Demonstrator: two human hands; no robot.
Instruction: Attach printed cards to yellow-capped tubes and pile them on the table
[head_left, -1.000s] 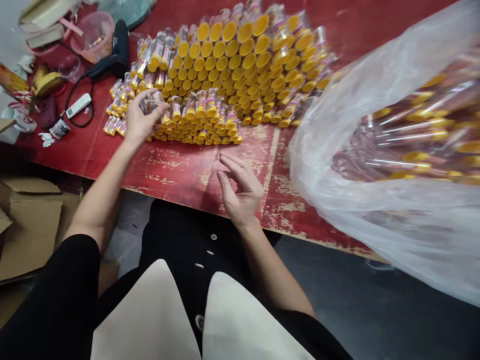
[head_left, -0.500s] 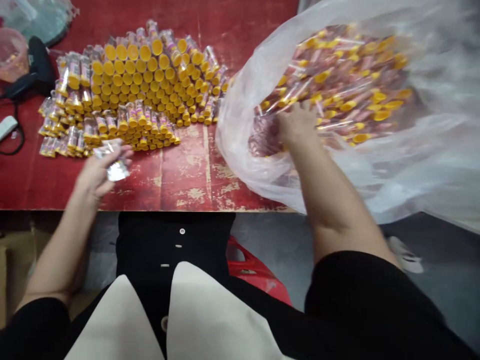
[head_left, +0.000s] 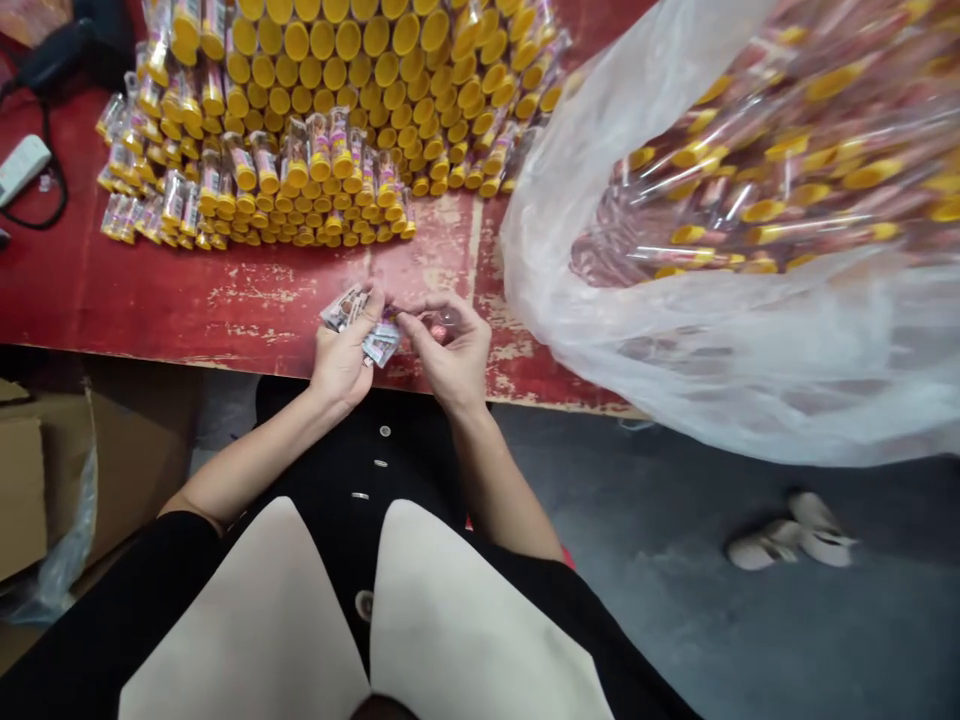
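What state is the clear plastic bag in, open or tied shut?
Open: the clear plastic bag gapes wide, with yellow-capped clear tubes visible piled inside.

Packets (head_left: 349,310) in the left hand (head_left: 341,365), silvery with pink print; beyond the grip, yellow caps (head_left: 322,40) on clear tubes (head_left: 296,155); beneath it, a red table (head_left: 225,300) flecked pale; rightward, a milky-white bag (head_left: 675,380).

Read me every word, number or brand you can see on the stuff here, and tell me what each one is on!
Labels on the clear tubes in the left hand: printed, but too small and blurred to read.
Labels on the yellow-capped tubes in the pile: too small to read.
No word, number or brand can be read anywhere.
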